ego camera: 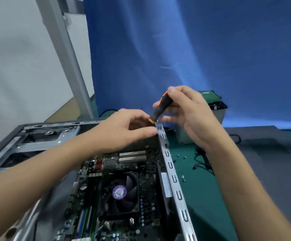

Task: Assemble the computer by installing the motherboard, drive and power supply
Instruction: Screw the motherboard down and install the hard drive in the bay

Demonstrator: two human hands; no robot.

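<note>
Gripping screwdriver (160, 108) handle, right hand (191, 115); long axis slanting, tip down-left by left hand (124, 129).

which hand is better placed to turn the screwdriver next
Right. The right hand grips the screwdriver by its handle, while the left hand only has fingers near its tip at the case rim.

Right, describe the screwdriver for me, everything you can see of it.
The screwdriver has a black handle with orange trim at cap and collar, seemingly plastic. The right hand grips it, thumb at the cap. It tilts, cap up-right, working end down-left toward the far corner of the computer case. Shaft and tip are hidden behind the left hand, whose fingers sit at the collar; contact cannot be told.
</note>
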